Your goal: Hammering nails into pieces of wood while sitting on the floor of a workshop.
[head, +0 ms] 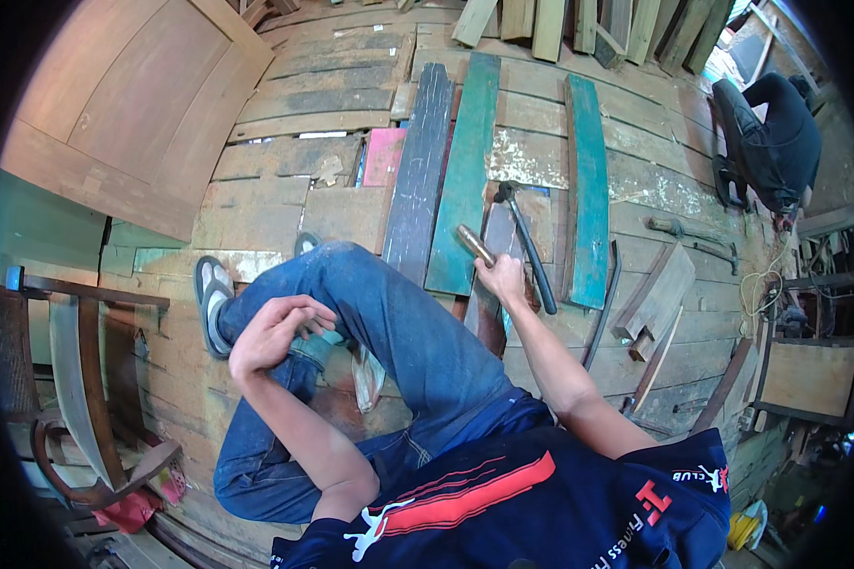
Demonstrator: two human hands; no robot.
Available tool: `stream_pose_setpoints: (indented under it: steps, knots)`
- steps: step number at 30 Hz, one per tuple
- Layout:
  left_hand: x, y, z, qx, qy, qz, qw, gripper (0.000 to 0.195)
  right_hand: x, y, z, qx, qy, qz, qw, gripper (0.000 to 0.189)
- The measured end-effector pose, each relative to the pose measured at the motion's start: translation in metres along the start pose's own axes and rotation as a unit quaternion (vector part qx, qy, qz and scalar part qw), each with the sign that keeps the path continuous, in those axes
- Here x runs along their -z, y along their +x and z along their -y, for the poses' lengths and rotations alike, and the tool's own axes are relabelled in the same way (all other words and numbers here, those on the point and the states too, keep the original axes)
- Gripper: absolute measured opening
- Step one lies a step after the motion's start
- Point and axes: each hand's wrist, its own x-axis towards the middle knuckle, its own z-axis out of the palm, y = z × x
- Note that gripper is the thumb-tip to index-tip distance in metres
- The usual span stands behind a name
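Observation:
My right hand [502, 282] is closed around a short wooden-handled tool [475, 245], whose far end is hidden by the hand. Below it a dark, worn board [499, 231] lies along the floor. Beside the hand, a black metal tool like pincers [525, 238] rests across that board. Just to the left are a green-painted board [470, 171] and a dark grey, scratched board [421, 167]. My left hand [279, 328] hovers over my bent leg in blue jeans, fingers loosely curved and nothing in them.
Another green board [588, 188] and a dark pry bar [603, 306] lie to the right. Farther right are a notched timber block [655, 288] and a small hammer [719, 254]. A person [772, 146] crouches at the far right. Left stand a wooden panel [149, 92] and chair-like furniture [89, 384].

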Motion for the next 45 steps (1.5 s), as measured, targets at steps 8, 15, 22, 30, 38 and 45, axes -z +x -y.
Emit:
stream_pose_setpoints:
  steps: [8, 15, 22, 30, 38, 45]
  knots:
    - [-0.01, 0.004, 0.004, 0.0, 0.031, 0.039, 0.999, 0.03, 0.005, -0.002, 0.003, 0.017, -0.006, 0.008, 1.0, 0.045]
    - [-0.047, 0.053, 0.148, 0.303, 0.141, 0.071, 0.94, 0.045, 0.004, -0.004, -0.002, 0.017, 0.008, 0.001, 1.0, 0.047]
    - [-0.148, 0.089, 0.257, -0.063, 0.309, -0.357, 0.879, 0.057, 0.005, 0.001, -0.006, 0.029, 0.002, 0.004, 1.0, 0.047]
    - [-0.167, 0.105, 0.281, 0.015, 0.177, -0.26, 0.949, 0.057, 0.002, -0.004, 0.0, 0.029, 0.003, -0.005, 1.0, 0.044]
    - [-0.18, 0.102, 0.273, 0.021, 0.186, -0.28, 0.942, 0.056, 0.001, -0.001, -0.004, 0.035, -0.004, 0.003, 0.999, 0.044]
    - [-0.172, 0.099, 0.274, 0.035, 0.196, -0.279, 0.939, 0.055, 0.001, -0.003, -0.003, 0.036, -0.009, 0.006, 0.999, 0.043]
